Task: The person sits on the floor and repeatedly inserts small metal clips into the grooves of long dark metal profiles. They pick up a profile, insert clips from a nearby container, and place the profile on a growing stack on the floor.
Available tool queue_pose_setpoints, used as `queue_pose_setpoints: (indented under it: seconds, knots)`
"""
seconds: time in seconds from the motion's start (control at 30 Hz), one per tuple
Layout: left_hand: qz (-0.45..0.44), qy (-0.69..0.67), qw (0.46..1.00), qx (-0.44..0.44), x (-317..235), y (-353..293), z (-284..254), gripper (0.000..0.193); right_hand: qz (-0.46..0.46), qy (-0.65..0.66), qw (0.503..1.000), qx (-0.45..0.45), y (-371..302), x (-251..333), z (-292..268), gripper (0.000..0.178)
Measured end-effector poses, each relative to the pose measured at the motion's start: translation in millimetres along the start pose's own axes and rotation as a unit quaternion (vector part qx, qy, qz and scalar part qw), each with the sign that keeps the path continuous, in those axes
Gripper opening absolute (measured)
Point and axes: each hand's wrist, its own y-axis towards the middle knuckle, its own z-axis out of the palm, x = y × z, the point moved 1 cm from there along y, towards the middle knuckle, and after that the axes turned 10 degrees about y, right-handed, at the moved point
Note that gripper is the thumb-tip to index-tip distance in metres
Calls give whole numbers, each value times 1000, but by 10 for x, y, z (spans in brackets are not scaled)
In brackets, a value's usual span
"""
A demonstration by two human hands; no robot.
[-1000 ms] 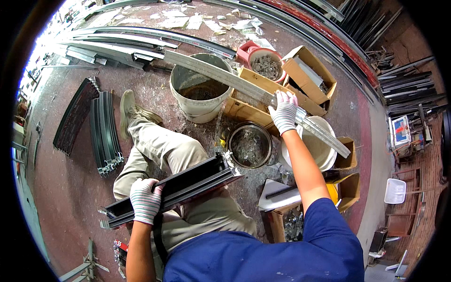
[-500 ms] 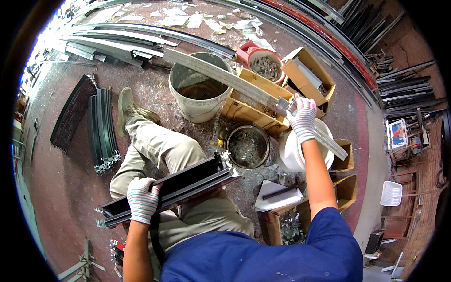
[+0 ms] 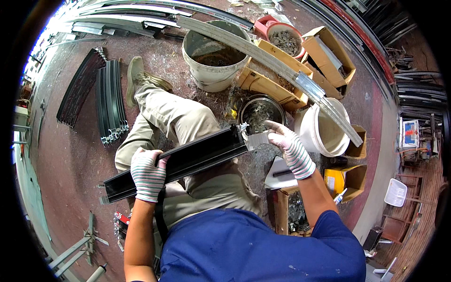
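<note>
A black channel-shaped profile [image 3: 202, 157] lies slanted across my thighs. My left hand [image 3: 149, 173], in a striped glove, is closed over it near its lower left part. Small silvery fittings [image 3: 103, 193] stick out of its left end. At its right end, my gloved right hand [image 3: 292, 151] pinches a small light-grey metal piece [image 3: 257, 140] against or beside the end; the exact contact is hard to make out. The index finger is partly stretched. Past this hand, a long grey metal bar [image 3: 256, 51] with a shiny sleeve [image 3: 310, 84] rests across the buckets.
A grey bucket [image 3: 213, 75], a tipped white bucket [image 3: 305, 134] and a round metal pan [image 3: 251, 101] stand ahead. Cardboard boxes [image 3: 329, 51] lie right of them. Stacked black profiles [image 3: 111, 101] lie left of my leg. A box of metal parts [image 3: 282, 216] is beside my right arm.
My right hand has left the long bar's shiny sleeve and come down and left to the profile's right end. My left hand still grips the profile. The view has shifted slightly.
</note>
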Motion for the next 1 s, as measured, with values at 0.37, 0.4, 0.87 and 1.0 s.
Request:
queue_pose_setpoints:
  seconds: [0.37,0.4,0.87,1.0]
  knots:
    - [0,8,1000,-6,9,-61,9,16,60,-84,995,1,-22,52,34,72]
    - [1,13,1000,-10,7,-68,2,16,54,-96,994,7,-5,50,43,72]
    - [-4,19,1000,-13,25,-100,14,17,32,-181,981,57,65,156,101,72]
    - [-4,12,1000,-10,18,-95,12,16,61,-151,984,74,45,152,266,77]
